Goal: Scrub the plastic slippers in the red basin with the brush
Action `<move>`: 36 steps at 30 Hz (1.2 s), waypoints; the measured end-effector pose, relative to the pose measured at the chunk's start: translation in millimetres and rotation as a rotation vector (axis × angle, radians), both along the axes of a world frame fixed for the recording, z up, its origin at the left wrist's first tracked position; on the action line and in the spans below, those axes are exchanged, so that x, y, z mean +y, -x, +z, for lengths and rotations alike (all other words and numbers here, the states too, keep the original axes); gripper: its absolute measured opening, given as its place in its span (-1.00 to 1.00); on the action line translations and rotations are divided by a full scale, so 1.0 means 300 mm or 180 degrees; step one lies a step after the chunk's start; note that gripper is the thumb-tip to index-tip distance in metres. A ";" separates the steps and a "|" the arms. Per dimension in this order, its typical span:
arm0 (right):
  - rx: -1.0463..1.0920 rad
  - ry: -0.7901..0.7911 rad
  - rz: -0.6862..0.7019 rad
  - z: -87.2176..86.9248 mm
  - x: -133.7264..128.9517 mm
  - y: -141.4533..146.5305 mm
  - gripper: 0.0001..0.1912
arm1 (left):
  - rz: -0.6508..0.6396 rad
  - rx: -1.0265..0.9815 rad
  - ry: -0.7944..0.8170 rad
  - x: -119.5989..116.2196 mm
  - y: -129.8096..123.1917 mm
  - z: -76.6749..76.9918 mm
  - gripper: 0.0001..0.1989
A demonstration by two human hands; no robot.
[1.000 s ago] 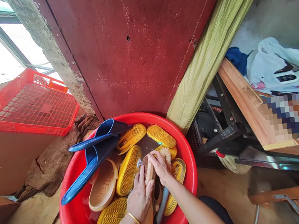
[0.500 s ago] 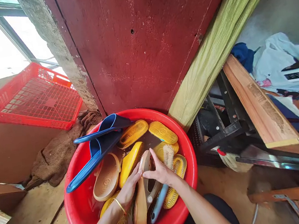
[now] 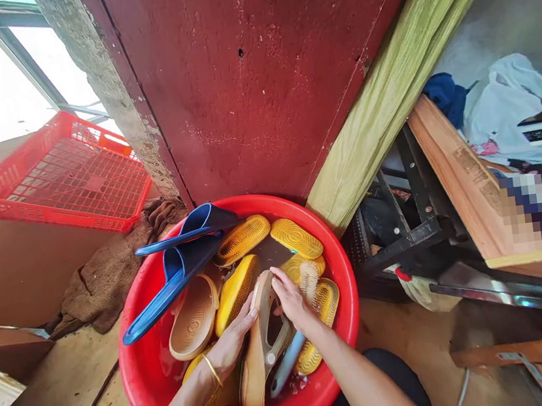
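A beige clog [image 3: 253, 375] stands tilted on its side in the red basin [image 3: 140, 390], its strap opening facing right. My left hand [image 3: 233, 342], with a bangle at the wrist, grips its sole side near the toe. Curled over the clog's upper at the toe is my right hand [image 3: 290, 298]; some of its fingertips are hidden. Just right of the clog rests a scrub brush [image 3: 287, 364] with a blue handle and pale bristles. A second beige clog [image 3: 193, 324] and a yellow shoe [image 3: 235, 293] lie to the left.
Several yellow slippers [image 3: 296, 238] lie in the basin's water. Blue slippers [image 3: 176, 293] lean over its left rim. A red crate [image 3: 95, 185] is at the left beside brown sacking [image 3: 98, 283]. Behind stands a red door [image 3: 248, 100]; a wooden bench [image 3: 469, 172] is at right.
My right hand has shifted from spread thumb and fingers beside the clog to fingers curled over its toe. My left hand keeps its hold.
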State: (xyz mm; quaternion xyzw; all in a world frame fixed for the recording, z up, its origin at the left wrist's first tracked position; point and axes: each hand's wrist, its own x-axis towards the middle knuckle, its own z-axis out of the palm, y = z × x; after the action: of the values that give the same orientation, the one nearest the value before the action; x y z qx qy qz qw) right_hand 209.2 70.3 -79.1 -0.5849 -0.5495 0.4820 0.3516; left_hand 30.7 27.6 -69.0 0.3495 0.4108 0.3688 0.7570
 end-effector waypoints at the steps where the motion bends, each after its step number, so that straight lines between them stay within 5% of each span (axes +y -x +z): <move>1: -0.0084 -0.0104 0.0037 -0.001 0.005 -0.003 -0.47 | 0.0036 0.0010 -0.0006 -0.001 0.001 -0.004 -0.26; 5: -0.0661 -0.0609 0.0091 0.002 0.015 -0.015 -0.49 | 0.0186 0.0146 0.0139 -0.007 -0.003 -0.019 -0.31; 10: -0.0731 -0.0627 0.0543 0.018 0.020 -0.031 -0.43 | 0.0381 0.0406 0.0015 -0.006 -0.013 -0.024 -0.31; 15: -0.0501 -0.0721 0.0237 0.023 0.038 -0.031 -0.62 | 0.0487 0.0417 -0.0007 -0.008 -0.021 -0.005 -0.33; 23: -0.0601 -0.0677 0.0141 0.012 0.024 -0.035 -0.56 | 0.0458 -0.0350 0.0867 -0.016 -0.032 0.039 -0.33; 31: -0.0264 -0.0330 -0.0223 -0.012 0.004 -0.079 -0.52 | 0.0094 -0.0206 0.0537 -0.048 -0.021 0.080 -0.10; 36: -0.0352 -0.0437 -0.0128 0.048 -0.032 -0.082 -0.44 | 0.0061 -0.0434 0.0599 -0.064 -0.007 0.068 -0.02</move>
State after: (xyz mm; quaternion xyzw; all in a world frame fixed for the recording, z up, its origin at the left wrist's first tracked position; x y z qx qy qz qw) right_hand 233.8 60.6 -64.7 -0.5961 -0.5880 0.4029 0.3696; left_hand 32.7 8.4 -48.7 0.2470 0.3944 0.3587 0.8092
